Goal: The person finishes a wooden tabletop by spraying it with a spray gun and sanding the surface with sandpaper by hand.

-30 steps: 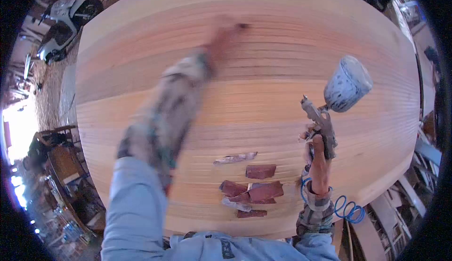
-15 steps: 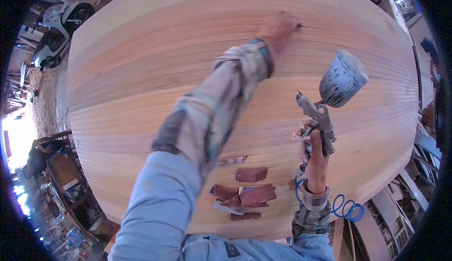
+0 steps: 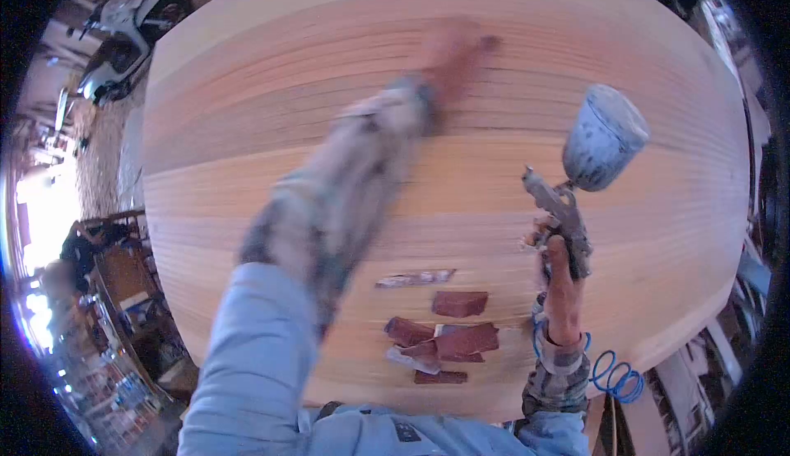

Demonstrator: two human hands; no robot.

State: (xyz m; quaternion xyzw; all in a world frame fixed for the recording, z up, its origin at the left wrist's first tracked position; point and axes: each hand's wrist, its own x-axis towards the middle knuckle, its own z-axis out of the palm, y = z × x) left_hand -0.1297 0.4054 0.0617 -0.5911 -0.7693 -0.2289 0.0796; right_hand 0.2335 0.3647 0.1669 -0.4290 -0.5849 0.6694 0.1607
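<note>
My right hand (image 3: 563,267) grips a spray gun (image 3: 561,213) by its handle; the gun's pale, paint-spattered cup (image 3: 605,139) tilts up to the right above it. Reaching across a large grooved wooden panel (image 3: 247,184), my left hand (image 3: 451,54) is low over the far part or touching it. It is smeared by motion, its fingers look closed, and a small dark thing shows at their tips. Pieces of reddish-brown sandpaper (image 3: 467,341) lie on the near part of the panel, beside a narrow whitish strip (image 3: 415,278).
A coiled blue air hose (image 3: 617,378) hangs at the panel's near right edge. A scooter (image 3: 123,40) stands beyond the far left corner. To the left is a cluttered wooden bench (image 3: 123,279), with a person (image 3: 78,254) behind it. Boards (image 3: 671,390) lean at the right.
My left hand has moved left along the panel. My right hand still holds the spray gun, nearly unchanged over the panel. The whole view has shifted slightly.
</note>
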